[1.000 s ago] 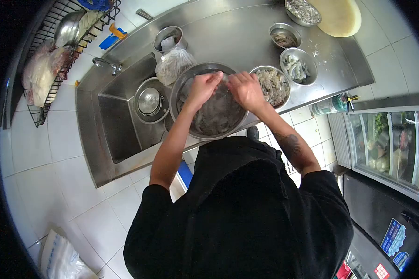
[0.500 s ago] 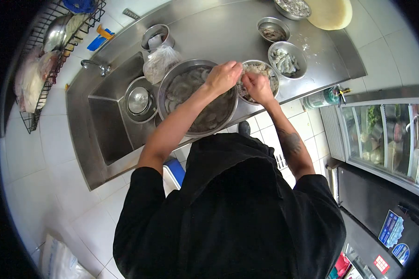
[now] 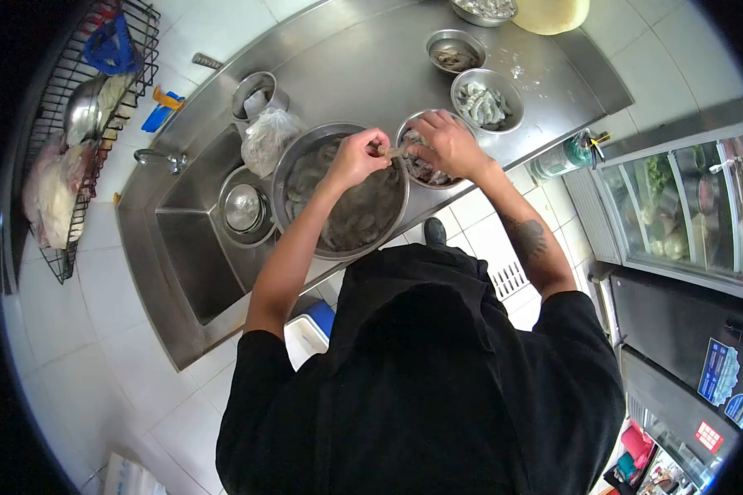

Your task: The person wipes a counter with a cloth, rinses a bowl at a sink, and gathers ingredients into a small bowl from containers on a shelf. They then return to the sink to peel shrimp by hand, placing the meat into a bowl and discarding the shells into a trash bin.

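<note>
My left hand (image 3: 358, 157) is closed in a pinch on a small greyish shrimp (image 3: 393, 153) over the right side of a large metal bowl (image 3: 282, 210). That bowl holds several shrimp in cloudy water. My right hand (image 3: 450, 144) is curved above a smaller bowl (image 3: 464, 177) full of pale, greyish pieces. Its fingertips come close to the shrimp's right end; whether they grip it is hard to tell.
Bowls of shrimp (image 3: 485, 107) and of darker bits (image 3: 455, 58) stand at the upper right. A plastic bag (image 3: 268, 142) leans by the large bowl. Further left are the sink (image 3: 198, 268), a faucet (image 3: 161, 159) and a wire rack (image 3: 144, 62).
My left hand has moved left and down, now over the large bowl with a shrimp in its fingers. My right hand has opened out somewhat. The whole view has shifted and turned slightly.
</note>
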Tool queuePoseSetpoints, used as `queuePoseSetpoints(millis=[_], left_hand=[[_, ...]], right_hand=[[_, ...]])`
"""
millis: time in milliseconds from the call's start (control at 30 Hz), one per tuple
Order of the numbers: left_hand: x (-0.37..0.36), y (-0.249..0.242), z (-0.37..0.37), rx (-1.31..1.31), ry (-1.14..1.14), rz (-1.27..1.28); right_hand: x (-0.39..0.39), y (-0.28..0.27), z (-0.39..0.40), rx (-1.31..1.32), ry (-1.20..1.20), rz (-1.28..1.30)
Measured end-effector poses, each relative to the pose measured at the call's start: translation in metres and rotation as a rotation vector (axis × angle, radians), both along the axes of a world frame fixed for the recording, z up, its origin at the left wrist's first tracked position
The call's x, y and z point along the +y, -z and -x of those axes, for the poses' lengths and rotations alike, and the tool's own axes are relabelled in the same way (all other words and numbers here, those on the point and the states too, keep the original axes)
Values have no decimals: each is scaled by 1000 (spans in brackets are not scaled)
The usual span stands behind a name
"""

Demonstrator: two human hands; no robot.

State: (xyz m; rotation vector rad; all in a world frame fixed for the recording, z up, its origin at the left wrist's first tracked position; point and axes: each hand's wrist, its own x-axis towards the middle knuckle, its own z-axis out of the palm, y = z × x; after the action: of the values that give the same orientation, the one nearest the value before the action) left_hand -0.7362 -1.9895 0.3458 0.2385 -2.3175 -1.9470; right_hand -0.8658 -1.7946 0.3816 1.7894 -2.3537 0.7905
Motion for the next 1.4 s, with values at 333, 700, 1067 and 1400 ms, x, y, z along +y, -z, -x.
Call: queuePoseSetpoints(millis=[333, 700, 1067, 1400], left_hand=[[-10, -28, -22, -110, 132, 83], [-6, -67, -40, 38, 76, -499], [-13, -43, -36, -20, 10, -366], [28, -46, -19, 120, 117, 163]], right_hand=[[-20, -14, -2, -10, -411, -209], [-6, -31, -9, -784, -381, 18], [30, 34, 34, -209, 6, -61], [-11, -6, -14, -1300, 21, 6]])
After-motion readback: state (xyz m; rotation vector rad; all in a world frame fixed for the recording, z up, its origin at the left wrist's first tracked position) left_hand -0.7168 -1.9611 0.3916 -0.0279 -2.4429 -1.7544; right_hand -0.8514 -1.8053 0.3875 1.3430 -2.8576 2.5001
